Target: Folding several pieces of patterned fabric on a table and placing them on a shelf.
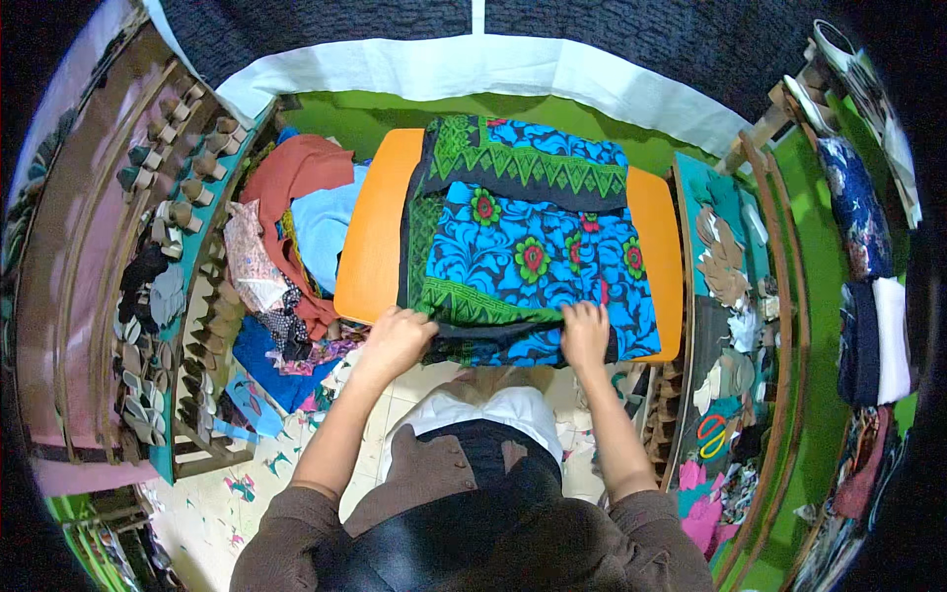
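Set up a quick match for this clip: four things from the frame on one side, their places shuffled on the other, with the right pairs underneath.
1. Orange table
2. Scissors
3. Fabric heap
4. Patterned cloth

A. In the grip of the left hand and right hand
B. Right of the table
C. Beneath the patterned cloth
D. Left of the table

Pairs: 1-C, 2-B, 3-D, 4-A
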`<action>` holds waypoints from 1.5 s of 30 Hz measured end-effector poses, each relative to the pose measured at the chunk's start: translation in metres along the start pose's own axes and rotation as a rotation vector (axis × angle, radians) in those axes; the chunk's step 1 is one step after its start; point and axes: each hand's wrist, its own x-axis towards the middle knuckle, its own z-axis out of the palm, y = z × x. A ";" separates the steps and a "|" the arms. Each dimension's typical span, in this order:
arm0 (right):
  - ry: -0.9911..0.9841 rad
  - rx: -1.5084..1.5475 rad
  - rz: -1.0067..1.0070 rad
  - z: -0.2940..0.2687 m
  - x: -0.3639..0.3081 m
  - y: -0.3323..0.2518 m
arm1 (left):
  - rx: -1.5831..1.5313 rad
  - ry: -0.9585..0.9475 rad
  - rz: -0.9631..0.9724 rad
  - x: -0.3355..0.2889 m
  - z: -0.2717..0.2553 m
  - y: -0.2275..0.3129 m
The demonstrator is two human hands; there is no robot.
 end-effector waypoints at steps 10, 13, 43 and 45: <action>-0.302 0.476 -0.063 -0.080 0.014 0.037 | -0.321 -0.728 -0.340 -0.008 0.020 0.016; -0.015 0.678 0.205 -0.052 0.002 0.053 | -0.130 -0.388 -0.385 0.011 0.031 0.039; -0.482 1.428 0.627 -0.014 -0.027 0.127 | 0.078 0.144 -0.299 0.068 0.095 0.127; -0.442 1.756 0.707 -0.059 -0.019 0.125 | 0.101 0.218 -0.347 0.053 0.079 0.122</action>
